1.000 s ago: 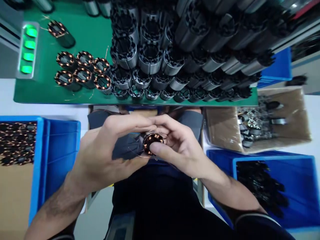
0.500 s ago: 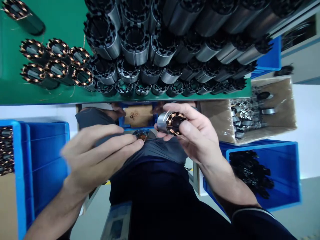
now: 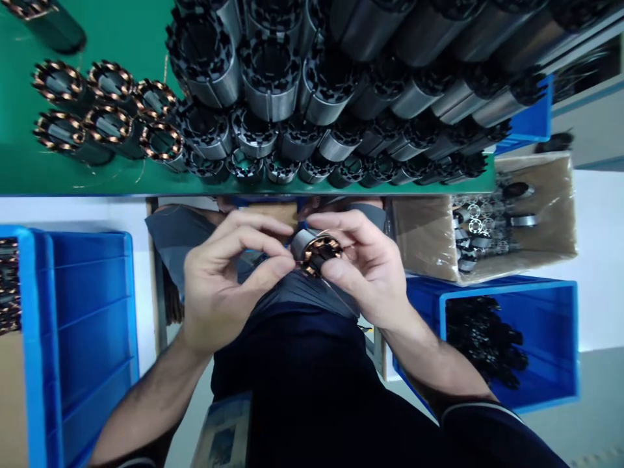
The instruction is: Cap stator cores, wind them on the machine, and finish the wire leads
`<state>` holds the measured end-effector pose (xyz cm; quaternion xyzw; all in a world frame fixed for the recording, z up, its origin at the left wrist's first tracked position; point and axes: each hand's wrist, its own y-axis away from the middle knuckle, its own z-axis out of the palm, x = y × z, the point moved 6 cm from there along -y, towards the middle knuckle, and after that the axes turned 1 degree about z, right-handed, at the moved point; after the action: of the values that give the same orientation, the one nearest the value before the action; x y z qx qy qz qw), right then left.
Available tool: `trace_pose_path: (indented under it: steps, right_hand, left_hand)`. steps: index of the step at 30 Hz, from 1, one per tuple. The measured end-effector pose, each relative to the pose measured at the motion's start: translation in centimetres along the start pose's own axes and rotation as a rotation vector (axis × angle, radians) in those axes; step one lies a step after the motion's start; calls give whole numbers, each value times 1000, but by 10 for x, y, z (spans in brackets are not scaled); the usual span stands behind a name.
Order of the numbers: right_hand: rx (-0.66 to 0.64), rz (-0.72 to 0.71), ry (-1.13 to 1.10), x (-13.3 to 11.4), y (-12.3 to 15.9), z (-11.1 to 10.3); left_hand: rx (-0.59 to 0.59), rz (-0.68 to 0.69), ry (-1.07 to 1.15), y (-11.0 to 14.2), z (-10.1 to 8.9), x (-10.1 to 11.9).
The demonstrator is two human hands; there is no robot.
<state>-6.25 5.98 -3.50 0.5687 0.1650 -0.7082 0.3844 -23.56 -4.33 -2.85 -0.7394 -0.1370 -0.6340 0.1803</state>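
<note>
My right hand (image 3: pixel 363 266) grips a motor stator (image 3: pixel 308 247), a short silver cylinder with copper windings and black insulation at its end. The thumb lies on the wound end, which faces toward me and right, and the fingers curl behind it. Loose thin copper wires stick out from the stator near the right fingers. My left hand (image 3: pixel 234 273) is at the stator's left edge, with thumb and index fingertip pinched together on a short bit of copper wire (image 3: pixel 299 262); its other fingers stretch above. The fingertips partly hide the stator's left side.
Rows of unwound stators (image 3: pixel 273 84) stand on the green bench (image 3: pixel 112 185), with several copper-wound stators (image 3: pixel 110 123) at left. Right are a lined carton (image 3: pixel 424 237) of metal parts and a blue bin (image 3: pixel 550 338) of black parts. A blue crate (image 3: pixel 92 325) stands left.
My left hand has moved right and up to the stator, its fingertips closing at the edge. My right hand has shifted slightly left with the stator, turning its wound end more toward me.
</note>
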Motion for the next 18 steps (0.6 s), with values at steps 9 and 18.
trace_pose_path:
  steps: [9,18]
  right_hand:
    - [-87,17,36,8,12,-13]
    - [-135,-73,60,16,11,-9]
  left_hand:
    - [-91,-114,148,6,2,-23]
    - [-173,-145,131,9,13,-20]
